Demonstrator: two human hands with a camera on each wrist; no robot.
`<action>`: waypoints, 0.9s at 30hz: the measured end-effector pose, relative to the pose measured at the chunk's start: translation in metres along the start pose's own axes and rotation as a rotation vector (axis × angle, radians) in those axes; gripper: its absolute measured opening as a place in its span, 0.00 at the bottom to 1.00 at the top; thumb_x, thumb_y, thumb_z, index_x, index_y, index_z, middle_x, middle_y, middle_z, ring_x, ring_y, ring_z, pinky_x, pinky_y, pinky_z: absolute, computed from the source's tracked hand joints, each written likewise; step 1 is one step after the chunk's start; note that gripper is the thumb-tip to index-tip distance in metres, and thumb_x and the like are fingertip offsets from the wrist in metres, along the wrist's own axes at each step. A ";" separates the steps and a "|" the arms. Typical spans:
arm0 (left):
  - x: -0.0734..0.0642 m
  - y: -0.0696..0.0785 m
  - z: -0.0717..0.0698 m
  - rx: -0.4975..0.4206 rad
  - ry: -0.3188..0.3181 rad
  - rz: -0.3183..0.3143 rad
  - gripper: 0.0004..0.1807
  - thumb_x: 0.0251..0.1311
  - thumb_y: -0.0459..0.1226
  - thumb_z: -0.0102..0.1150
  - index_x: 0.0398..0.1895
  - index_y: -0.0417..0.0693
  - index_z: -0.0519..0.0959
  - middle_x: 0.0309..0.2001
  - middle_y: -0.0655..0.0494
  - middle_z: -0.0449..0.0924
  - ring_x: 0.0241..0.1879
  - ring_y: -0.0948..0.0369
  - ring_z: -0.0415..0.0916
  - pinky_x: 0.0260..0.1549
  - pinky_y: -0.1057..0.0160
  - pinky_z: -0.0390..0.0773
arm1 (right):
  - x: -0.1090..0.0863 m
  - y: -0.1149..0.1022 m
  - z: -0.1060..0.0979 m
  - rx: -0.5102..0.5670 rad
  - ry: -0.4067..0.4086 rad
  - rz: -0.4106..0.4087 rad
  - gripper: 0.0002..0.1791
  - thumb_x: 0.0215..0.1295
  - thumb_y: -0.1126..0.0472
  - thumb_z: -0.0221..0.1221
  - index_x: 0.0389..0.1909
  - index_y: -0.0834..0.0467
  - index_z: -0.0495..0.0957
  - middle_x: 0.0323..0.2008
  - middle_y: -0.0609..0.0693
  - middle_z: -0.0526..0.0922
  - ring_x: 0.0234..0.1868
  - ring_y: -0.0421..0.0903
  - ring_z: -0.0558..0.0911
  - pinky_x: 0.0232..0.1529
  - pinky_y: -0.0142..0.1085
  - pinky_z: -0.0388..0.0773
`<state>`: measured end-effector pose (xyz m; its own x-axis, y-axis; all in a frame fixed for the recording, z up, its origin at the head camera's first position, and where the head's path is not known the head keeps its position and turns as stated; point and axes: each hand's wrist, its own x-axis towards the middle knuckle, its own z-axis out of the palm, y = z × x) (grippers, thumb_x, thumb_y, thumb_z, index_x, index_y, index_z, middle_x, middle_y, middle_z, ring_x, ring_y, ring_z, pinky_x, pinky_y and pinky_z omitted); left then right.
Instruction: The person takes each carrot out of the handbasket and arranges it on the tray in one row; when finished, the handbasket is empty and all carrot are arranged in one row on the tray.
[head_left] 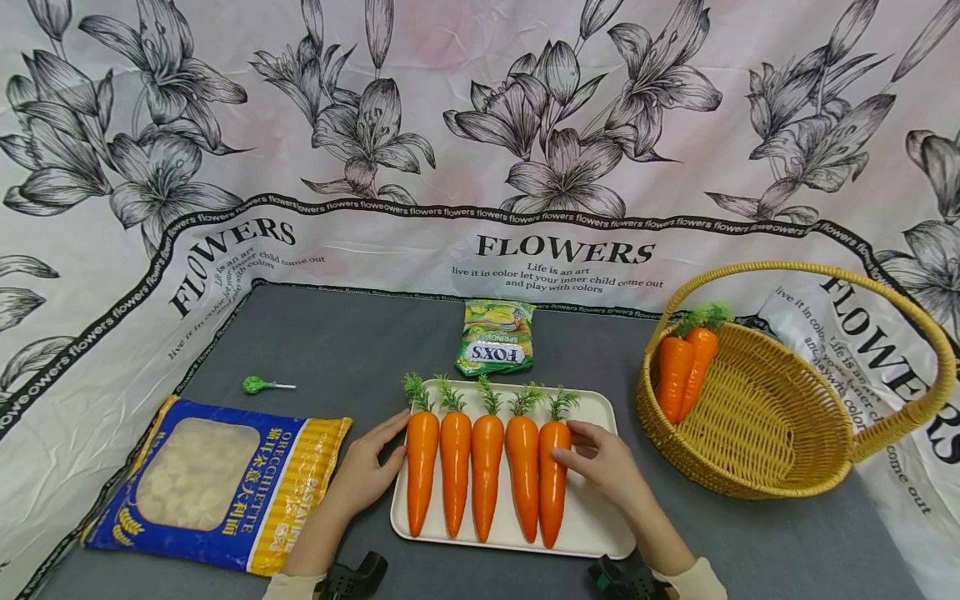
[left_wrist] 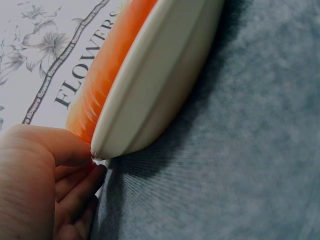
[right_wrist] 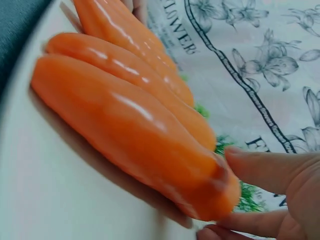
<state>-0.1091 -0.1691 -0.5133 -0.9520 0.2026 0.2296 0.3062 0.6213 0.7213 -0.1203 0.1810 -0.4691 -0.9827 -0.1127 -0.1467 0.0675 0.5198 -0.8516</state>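
Several orange toy carrots with green tops stand side by side in a row on a cream tray. At the tray's left edge rests my left hand, its fingers beside the leftmost carrot. The left wrist view shows that thumb touching the tray's rim; whether the fingers bear any weight is unclear. My right hand pinches the rightmost carrot near its top, thumb on one side and fingers on the other. In the right wrist view this carrot lies close against its neighbour.
To the right stands a yellow wicker basket with two carrots inside and a tall handle. A green candy bag lies behind the tray. On the left are a blue pasta bag and a green lollipop.
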 end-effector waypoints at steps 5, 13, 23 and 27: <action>0.000 0.000 0.000 0.003 0.005 0.002 0.25 0.62 0.33 0.57 0.64 0.44 0.71 0.64 0.51 0.71 0.63 0.52 0.69 0.60 0.48 0.70 | -0.002 -0.002 -0.013 -0.095 -0.031 -0.006 0.33 0.55 0.52 0.67 0.58 0.67 0.74 0.51 0.62 0.81 0.51 0.57 0.81 0.53 0.48 0.78; 0.000 0.000 0.000 -0.001 -0.004 -0.014 0.25 0.63 0.34 0.56 0.65 0.45 0.71 0.65 0.52 0.70 0.64 0.52 0.68 0.60 0.48 0.69 | -0.005 -0.005 -0.031 -0.076 -0.014 -0.040 0.31 0.59 0.55 0.65 0.60 0.67 0.71 0.55 0.65 0.77 0.57 0.60 0.77 0.57 0.50 0.75; 0.000 0.000 -0.001 0.008 -0.008 -0.015 0.25 0.63 0.34 0.56 0.65 0.46 0.71 0.65 0.52 0.70 0.64 0.52 0.68 0.60 0.48 0.70 | -0.011 -0.012 -0.049 -0.009 0.052 -0.100 0.29 0.62 0.58 0.62 0.61 0.68 0.69 0.58 0.65 0.74 0.59 0.60 0.75 0.59 0.47 0.73; 0.000 0.001 -0.001 0.004 -0.009 -0.020 0.25 0.63 0.34 0.56 0.65 0.46 0.71 0.65 0.53 0.70 0.64 0.52 0.68 0.60 0.48 0.69 | -0.016 -0.015 -0.059 0.051 0.067 -0.107 0.29 0.63 0.58 0.61 0.62 0.67 0.67 0.60 0.66 0.72 0.60 0.55 0.75 0.54 0.28 0.77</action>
<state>-0.1092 -0.1693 -0.5122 -0.9580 0.1963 0.2093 0.2867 0.6285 0.7231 -0.1157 0.2250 -0.4248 -0.9940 -0.1074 -0.0215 -0.0310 0.4640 -0.8853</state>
